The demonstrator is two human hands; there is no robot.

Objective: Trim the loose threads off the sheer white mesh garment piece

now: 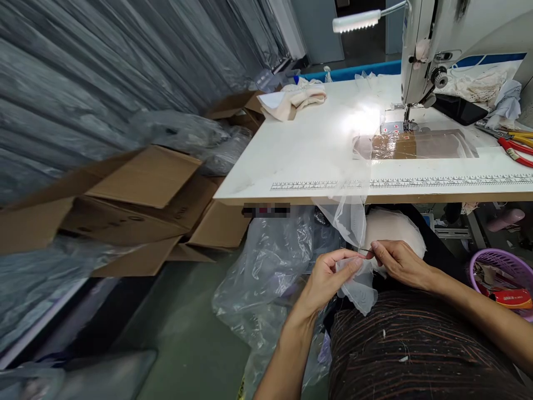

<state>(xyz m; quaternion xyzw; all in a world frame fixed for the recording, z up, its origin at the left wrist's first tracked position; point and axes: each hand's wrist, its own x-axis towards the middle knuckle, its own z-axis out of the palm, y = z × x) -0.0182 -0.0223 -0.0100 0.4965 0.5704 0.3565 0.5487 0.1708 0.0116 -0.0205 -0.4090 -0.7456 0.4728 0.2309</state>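
Observation:
Below the table's front edge, my left hand (328, 278) pinches a piece of sheer white fabric (361, 289) between thumb and fingers. Its lower end hangs over my lap, while a sheer strip (347, 219) runs up over the table edge. My right hand (402, 265) is closed on a thin dark tool (366, 250), whose tip meets the fabric near my left fingertips. The tool is too small to name exactly. Behind my right hand rests a rounded cream-coloured piece (395, 230), partly covered by that hand.
A sewing machine (420, 61) with a lit lamp (357, 22) stands on the white table (300, 155). Red-handled pliers (516, 153) lie at right. Folded fabric (293, 100) sits at the left corner. Cardboard boxes (145, 178), a plastic bag (266, 278) and a purple basket (499, 258) surround me.

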